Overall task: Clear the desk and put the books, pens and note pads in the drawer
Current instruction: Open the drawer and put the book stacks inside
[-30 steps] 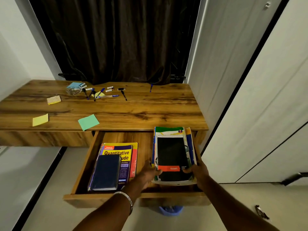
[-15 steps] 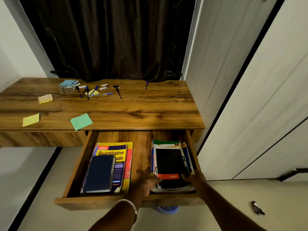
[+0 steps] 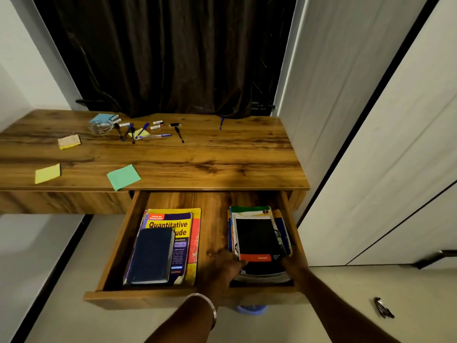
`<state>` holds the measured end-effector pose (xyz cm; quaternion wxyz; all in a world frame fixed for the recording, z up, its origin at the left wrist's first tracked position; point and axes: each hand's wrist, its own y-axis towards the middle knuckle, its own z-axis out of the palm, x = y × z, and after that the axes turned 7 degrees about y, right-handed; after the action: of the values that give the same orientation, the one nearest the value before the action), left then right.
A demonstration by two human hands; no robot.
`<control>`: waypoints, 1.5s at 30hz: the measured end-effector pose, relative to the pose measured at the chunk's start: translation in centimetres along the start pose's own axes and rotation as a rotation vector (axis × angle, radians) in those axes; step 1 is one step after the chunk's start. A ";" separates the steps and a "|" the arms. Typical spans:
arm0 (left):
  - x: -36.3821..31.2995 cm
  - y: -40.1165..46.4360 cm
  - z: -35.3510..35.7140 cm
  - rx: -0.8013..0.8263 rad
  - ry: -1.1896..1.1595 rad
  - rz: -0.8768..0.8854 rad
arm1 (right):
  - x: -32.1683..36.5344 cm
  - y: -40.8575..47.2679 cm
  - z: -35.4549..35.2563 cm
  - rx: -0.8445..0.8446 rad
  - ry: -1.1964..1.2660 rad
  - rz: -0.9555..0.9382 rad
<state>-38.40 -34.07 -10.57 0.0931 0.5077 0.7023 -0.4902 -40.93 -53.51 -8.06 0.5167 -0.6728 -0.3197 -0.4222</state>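
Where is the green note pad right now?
The green note pad lies on the desk's front edge, just left of the open drawer, right of a yellow pad.

The yellow book [image 3: 173, 229] on the left of the drawer [image 3: 116, 246] reads "Quantitative" in large letters, then "…ude" beside the dark blue book [image 3: 152, 256] that covers part of it, with "Solved" lower down. The small print on the right stack's red band [image 3: 257, 257] is too blurred to read.

note pads [image 3: 123, 177]: 5 | book stacks [image 3: 259, 241]: 2 | hands [image 3: 228, 266]: 2
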 end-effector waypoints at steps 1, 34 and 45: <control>0.3 0.6 0.1 -0.009 0.003 0.006 | 0.4 0.0 0.1 0.001 -0.013 -0.008; 1.6 -5.1 -4.8 -0.163 0.258 0.172 | 0.9 -2.5 3.5 0.142 -0.651 0.081; 4.8 -11.4 -3.9 -0.320 0.040 -0.102 | -0.9 -8.8 2.6 0.192 -0.384 0.176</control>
<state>-48.42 -28.12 -4.85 0.1337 0.4600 0.7979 -0.3661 -48.34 -48.71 -5.44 0.5429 -0.7138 -0.3908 -0.2075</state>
